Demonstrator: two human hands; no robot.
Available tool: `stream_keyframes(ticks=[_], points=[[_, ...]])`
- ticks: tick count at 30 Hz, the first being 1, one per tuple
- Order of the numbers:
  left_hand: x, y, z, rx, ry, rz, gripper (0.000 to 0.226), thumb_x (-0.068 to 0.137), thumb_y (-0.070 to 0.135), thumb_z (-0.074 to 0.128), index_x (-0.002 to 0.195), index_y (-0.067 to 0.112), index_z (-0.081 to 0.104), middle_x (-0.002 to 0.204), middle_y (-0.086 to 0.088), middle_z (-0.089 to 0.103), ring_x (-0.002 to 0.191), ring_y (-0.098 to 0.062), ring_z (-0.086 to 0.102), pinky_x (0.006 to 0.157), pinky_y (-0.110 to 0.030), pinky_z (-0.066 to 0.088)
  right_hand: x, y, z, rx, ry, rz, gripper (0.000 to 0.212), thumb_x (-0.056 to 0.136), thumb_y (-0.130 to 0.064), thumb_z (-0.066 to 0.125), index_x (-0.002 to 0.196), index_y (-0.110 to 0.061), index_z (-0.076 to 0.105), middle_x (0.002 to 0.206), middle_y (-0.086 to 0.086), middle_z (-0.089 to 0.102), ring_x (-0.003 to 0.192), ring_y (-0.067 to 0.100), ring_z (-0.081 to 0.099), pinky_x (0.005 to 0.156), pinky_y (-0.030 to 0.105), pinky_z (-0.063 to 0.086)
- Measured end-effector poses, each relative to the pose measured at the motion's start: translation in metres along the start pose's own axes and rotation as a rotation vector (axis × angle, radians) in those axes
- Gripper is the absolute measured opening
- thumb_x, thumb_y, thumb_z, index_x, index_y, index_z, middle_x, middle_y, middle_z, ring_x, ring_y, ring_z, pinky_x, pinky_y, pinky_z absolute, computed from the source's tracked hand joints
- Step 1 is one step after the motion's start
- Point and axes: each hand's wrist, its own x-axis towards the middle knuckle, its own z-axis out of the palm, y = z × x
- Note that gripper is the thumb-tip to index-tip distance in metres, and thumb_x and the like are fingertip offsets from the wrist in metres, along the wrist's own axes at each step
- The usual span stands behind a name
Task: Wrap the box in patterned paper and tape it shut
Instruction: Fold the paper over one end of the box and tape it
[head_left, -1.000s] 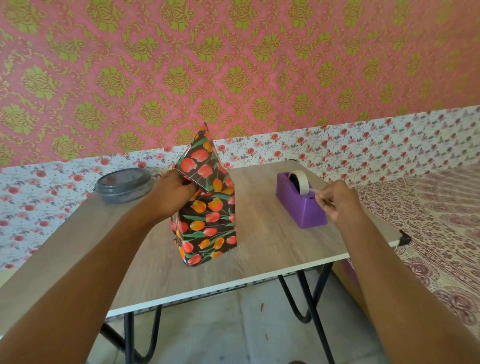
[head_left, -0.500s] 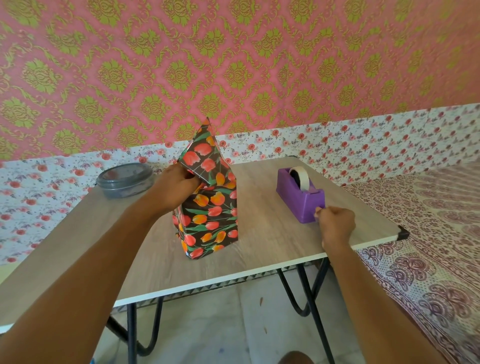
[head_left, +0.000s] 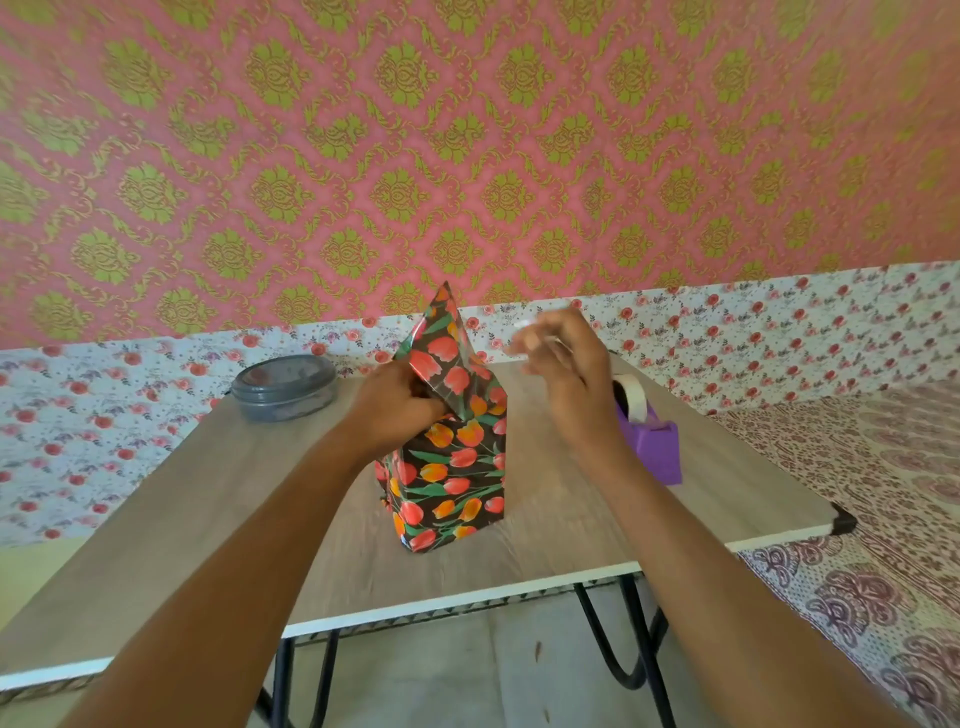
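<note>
The box (head_left: 449, 478) stands upright in the middle of the wooden table (head_left: 208, 519), wrapped in dark paper with red and orange tulips. Its top flap (head_left: 441, 353) rises to a point. My left hand (head_left: 397, 402) grips the folded paper at the box's upper left side. My right hand (head_left: 563, 364) hovers just right of the flap, blurred, and pinches a short strip of clear tape (head_left: 524, 325) at its fingertips. The purple tape dispenser (head_left: 652, 441) with its white roll sits on the table behind my right wrist.
A round grey lidded tin (head_left: 284, 387) sits at the table's far left. The table's front edge (head_left: 457, 600) is white, with black hairpin legs below. A patterned bedspread (head_left: 883, 519) lies to the right. Wallpapered wall runs close behind the table.
My right hand has left the dispenser and the table's front edge and risen up and left to the box's top flap, carrying a strip of tape. My left hand keeps its hold on the paper.
</note>
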Motion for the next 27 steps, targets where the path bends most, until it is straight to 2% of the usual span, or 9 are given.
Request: stream_keyframes(ticks=[2, 5, 8, 11, 13, 18, 21, 24, 27], points=[[0.003, -0.004, 0.000, -0.005, -0.001, 0.017, 0.051, 0.075, 0.062, 0.063, 0.112, 0.029, 0.066, 0.103, 0.005, 0.073, 0.097, -0.021, 0.069, 0.090, -0.048, 0.057, 0.031, -0.024, 0.027, 0.084, -0.107, -0.083, 0.021, 0.105, -0.016, 0.053, 0.108, 0.004, 0.050, 0.102, 0.015, 0.070, 0.093, 0.023, 0.075, 0.086, 0.045, 0.059], [0.007, -0.008, 0.003, -0.002, 0.028, 0.018, 0.049, 0.074, 0.065, 0.062, 0.109, 0.032, 0.068, 0.101, 0.010, 0.074, 0.096, -0.018, 0.069, 0.090, -0.046, 0.057, 0.072, -0.050, 0.062, 0.115, -0.321, -0.080, 0.013, 0.108, -0.013, 0.046, 0.111, -0.002, 0.040, 0.097, 0.022, 0.069, 0.082, 0.032, 0.076, 0.075, 0.039, 0.060], [0.007, -0.007, 0.004, 0.007, 0.037, 0.013, 0.047, 0.072, 0.064, 0.060, 0.106, 0.032, 0.068, 0.098, 0.011, 0.074, 0.093, -0.018, 0.069, 0.090, -0.043, 0.056, 0.098, -0.050, 0.081, -0.124, -0.558, -0.031, 0.014, 0.109, -0.019, 0.043, 0.111, -0.011, 0.033, 0.089, 0.021, 0.070, 0.065, 0.032, 0.074, 0.060, 0.036, 0.056], [0.010, -0.013, 0.006, -0.043, 0.037, -0.013, 0.031, 0.071, 0.054, 0.069, 0.097, 0.038, 0.061, 0.113, 0.005, 0.068, 0.102, -0.024, 0.068, 0.093, -0.048, 0.055, 0.108, -0.043, 0.079, -0.445, -0.741, -0.027, 0.019, 0.109, -0.026, 0.041, 0.114, -0.011, 0.030, 0.081, 0.017, 0.071, 0.060, 0.031, 0.071, 0.057, 0.041, 0.058], [0.014, -0.020, 0.008, -0.028, 0.049, 0.003, 0.033, 0.070, 0.056, 0.068, 0.097, 0.037, 0.065, 0.119, 0.006, 0.057, 0.106, -0.025, 0.063, 0.095, -0.049, 0.053, 0.111, -0.038, 0.071, -0.576, -0.770, -0.037, 0.018, 0.110, -0.026, 0.041, 0.116, -0.012, 0.031, 0.079, 0.019, 0.069, 0.066, 0.035, 0.069, 0.063, 0.047, 0.058], [0.015, -0.012, 0.007, 0.052, 0.086, 0.023, 0.072, 0.069, 0.067, 0.056, 0.124, 0.022, 0.066, 0.111, 0.003, 0.051, 0.105, -0.024, 0.055, 0.097, -0.044, 0.049, 0.112, -0.018, 0.044, -0.690, -0.795, 0.053, 0.011, 0.109, -0.032, 0.042, 0.111, -0.022, 0.039, 0.089, 0.020, 0.068, 0.080, 0.040, 0.065, 0.069, 0.052, 0.052], [0.014, -0.011, 0.006, 0.081, 0.088, 0.011, 0.072, 0.073, 0.065, 0.057, 0.129, 0.021, 0.063, 0.113, 0.002, 0.052, 0.108, -0.023, 0.056, 0.099, -0.042, 0.048, 0.107, -0.007, 0.029, -0.671, -0.822, 0.126, 0.015, 0.108, -0.030, 0.046, 0.094, -0.032, 0.048, 0.089, 0.017, 0.061, 0.076, 0.029, 0.054, 0.070, 0.045, 0.042], [0.015, -0.010, 0.006, 0.116, 0.077, 0.014, 0.075, 0.072, 0.069, 0.053, 0.131, 0.024, 0.062, 0.121, 0.001, 0.056, 0.114, -0.023, 0.056, 0.102, -0.040, 0.046, 0.102, -0.003, 0.024, -0.687, -0.865, 0.131, 0.018, 0.107, -0.022, 0.047, 0.091, -0.019, 0.054, 0.098, 0.029, 0.055, 0.076, 0.024, 0.043, 0.073, 0.041, 0.036], [0.016, -0.012, 0.006, 0.155, 0.066, 0.026, 0.077, 0.074, 0.072, 0.049, 0.135, 0.026, 0.062, 0.139, 0.002, 0.053, 0.125, -0.023, 0.052, 0.109, -0.040, 0.042, 0.101, -0.004, 0.026, -0.709, -0.887, 0.130, 0.025, 0.106, -0.014, 0.050, 0.085, -0.021, 0.059, 0.089, 0.011, 0.061, 0.078, 0.021, 0.052, 0.076, 0.038, 0.041]])
